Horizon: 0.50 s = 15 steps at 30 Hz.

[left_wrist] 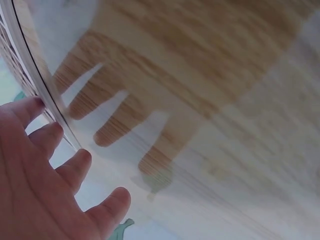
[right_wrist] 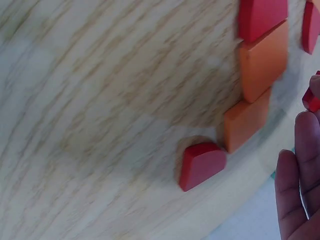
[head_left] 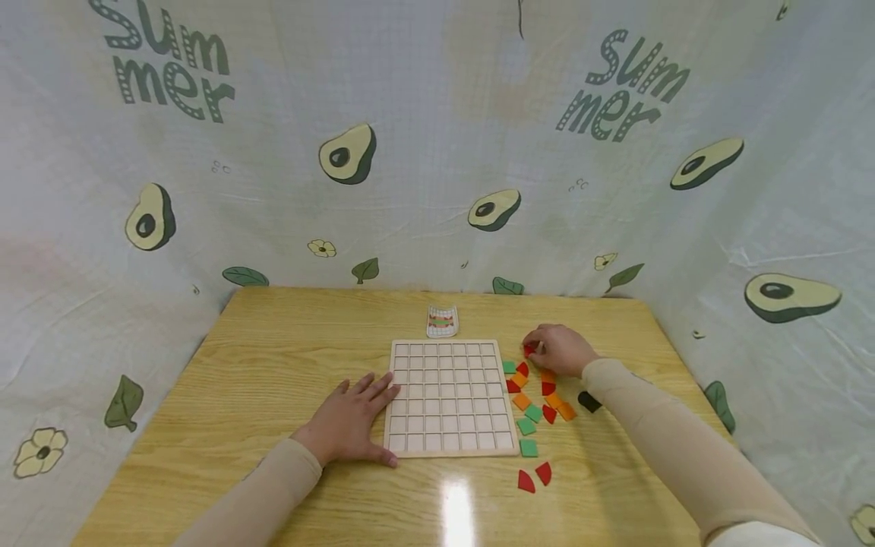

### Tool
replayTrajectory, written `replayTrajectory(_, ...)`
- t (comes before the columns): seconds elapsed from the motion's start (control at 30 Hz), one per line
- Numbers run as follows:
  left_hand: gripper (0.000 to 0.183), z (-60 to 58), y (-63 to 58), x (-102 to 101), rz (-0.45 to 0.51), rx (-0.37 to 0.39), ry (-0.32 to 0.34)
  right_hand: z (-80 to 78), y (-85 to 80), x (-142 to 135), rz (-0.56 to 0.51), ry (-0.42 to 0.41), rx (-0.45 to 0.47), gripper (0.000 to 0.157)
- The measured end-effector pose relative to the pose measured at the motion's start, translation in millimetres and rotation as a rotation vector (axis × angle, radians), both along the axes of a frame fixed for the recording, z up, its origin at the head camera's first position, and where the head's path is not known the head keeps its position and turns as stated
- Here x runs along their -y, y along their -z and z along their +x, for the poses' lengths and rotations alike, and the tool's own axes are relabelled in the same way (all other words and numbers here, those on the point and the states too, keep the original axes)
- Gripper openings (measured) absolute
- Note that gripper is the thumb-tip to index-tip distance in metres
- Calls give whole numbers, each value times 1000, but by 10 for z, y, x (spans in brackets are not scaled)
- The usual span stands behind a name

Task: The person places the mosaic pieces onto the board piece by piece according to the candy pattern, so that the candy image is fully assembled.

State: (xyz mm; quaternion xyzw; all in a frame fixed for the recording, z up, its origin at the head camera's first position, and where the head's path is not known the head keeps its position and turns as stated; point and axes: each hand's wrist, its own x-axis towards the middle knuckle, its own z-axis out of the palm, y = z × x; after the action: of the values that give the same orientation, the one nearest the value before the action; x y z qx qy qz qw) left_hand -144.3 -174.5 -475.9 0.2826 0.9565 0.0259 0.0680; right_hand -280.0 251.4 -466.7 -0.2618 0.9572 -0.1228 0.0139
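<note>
A pale wooden grid board [head_left: 451, 398] lies flat on the table, its square cells bare. Along its left edge my left hand [head_left: 355, 422] rests with spread, straight fingers; in the left wrist view these fingers [left_wrist: 75, 170] touch the rim. Beyond the board's upper right corner, my right hand [head_left: 562, 349] pinches a small red quarter-round tile [head_left: 529, 349] between thumb and fingertips. That red tile [right_wrist: 312, 100] is partly cut off in the right wrist view. Below the right hand lie loose red, orange and green tiles [head_left: 533, 412], and a red tile [right_wrist: 202, 165] lies beside two orange ones.
A small pattern card [head_left: 441, 322] with a coloured design stands or lies behind the board. A black object [head_left: 589, 401] sits near the right forearm. Two red tiles [head_left: 535, 478] lie toward the front. A printed cloth [head_left: 424, 152] hangs behind the wooden table [head_left: 307, 327].
</note>
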Motion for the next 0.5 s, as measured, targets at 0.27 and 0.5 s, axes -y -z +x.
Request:
replayTrajectory(0.27, 124, 20, 5, 27, 45, 7, -23, 80, -95, 221, -157, -7, 47, 25)
replayTrajectory(0.5, 125, 37, 8, 40, 71, 7, -29, 173, -157, 586, -254, -37, 103, 25)
